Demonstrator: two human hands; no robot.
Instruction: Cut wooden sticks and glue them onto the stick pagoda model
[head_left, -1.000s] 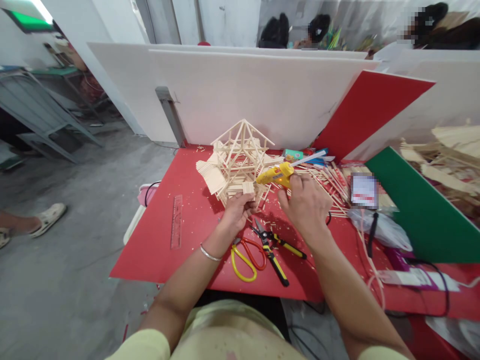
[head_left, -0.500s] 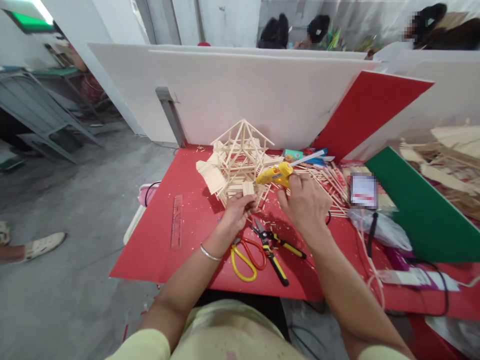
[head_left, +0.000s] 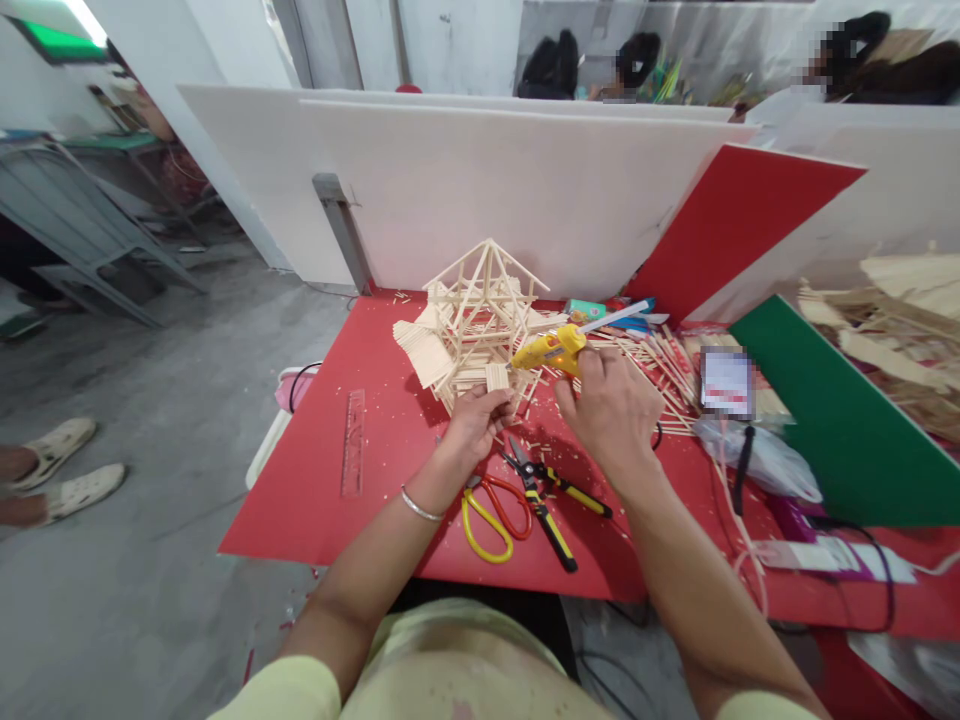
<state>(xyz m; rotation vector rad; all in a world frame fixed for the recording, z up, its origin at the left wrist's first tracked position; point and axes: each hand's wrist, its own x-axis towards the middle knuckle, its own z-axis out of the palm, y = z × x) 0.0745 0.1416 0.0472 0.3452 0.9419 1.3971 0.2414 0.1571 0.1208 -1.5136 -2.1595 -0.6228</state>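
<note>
A house-like model of thin wooden sticks point(head_left: 472, 325) stands on the red table point(head_left: 322, 480). My left hand point(head_left: 474, 422) grips its lower front edge, fingers curled on the sticks. My right hand point(head_left: 611, 412) is closed round a yellow glue gun point(head_left: 551, 350), whose nozzle points left and touches the model's right side. A white glue stick juts from the gun's back.
Yellow-handled scissors point(head_left: 487, 515) and yellow-and-black cutters point(head_left: 544, 500) lie just below my hands. A red ruler point(head_left: 353, 443) lies to the left. Loose sticks point(head_left: 660, 370) spread at the right. White boards point(head_left: 525, 190), a red board point(head_left: 739, 220) and a green board point(head_left: 840, 420) fence the table. Another person's feet point(head_left: 52, 470) are on the floor at left.
My hands, the glue gun and the model have stayed put. The other person's feet on the floor at left have shifted.
</note>
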